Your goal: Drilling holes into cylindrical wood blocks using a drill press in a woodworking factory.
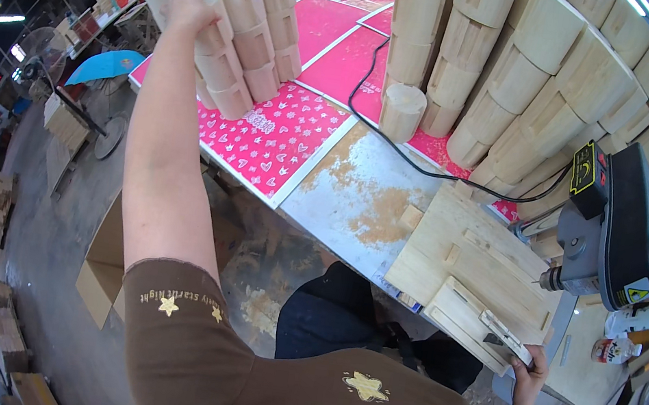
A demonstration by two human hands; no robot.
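Observation:
My left arm reaches out to the far left, where my left hand (191, 14) is closed around the top of a pale wooden cylinder (214, 34) in a stacked group. Its fingertips are partly hidden by the wood. At the lower right, my right hand (530, 369) grips the near end of a light metal bar (505, 336) with a dark part. That bar lies on a wooden jig (460, 323) fixed to a wide wooden board (451, 236). Just beyond the jig stands a drill press (611, 232), its chuck (550, 279) pointing over the board.
Tall stacks of slotted wooden cylinders (512, 88) line the table's far right; a single cylinder (403, 113) stands before them. A black cable (386, 138) crosses the pink patterned sheet (267, 138). Sawdust (388, 215) covers part of the tabletop. Bottles (616, 350) sit at right, a cardboard box (103, 263) below left.

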